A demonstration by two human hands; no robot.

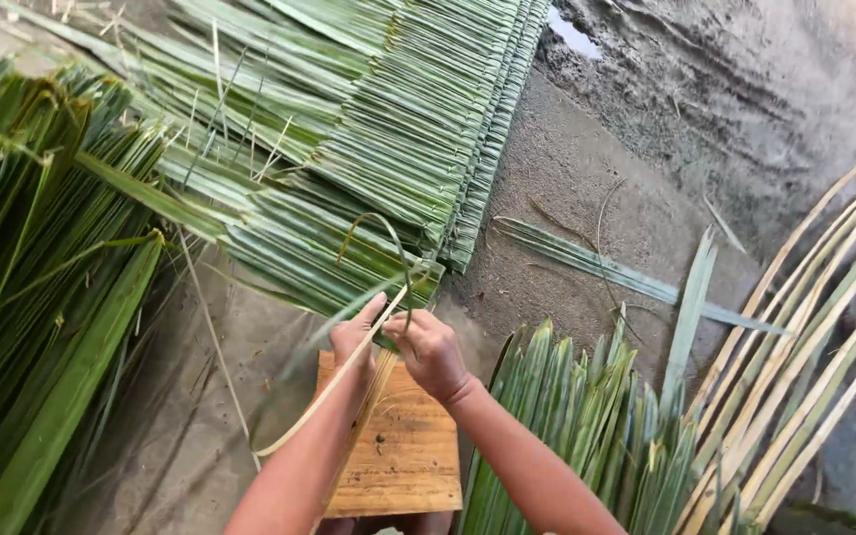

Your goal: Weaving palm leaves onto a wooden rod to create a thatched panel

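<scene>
Left hand and right hand both pinched shut on thin pale strip, above wooden board, at edge of stitched leaf panel. Strip looks light, springy, likely splits; grip near working end. Loose leaves left.

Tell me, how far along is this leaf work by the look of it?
Done: a wide panel of folded green leaves lies in neat overlapping rows. In hand: the left hand and right hand work together over a wooden board, pinching a pale thin strip and a leaf at the panel's near edge. Left: loose leaves piled on the left, more leaves at the right, and bare pale stalks.
</scene>
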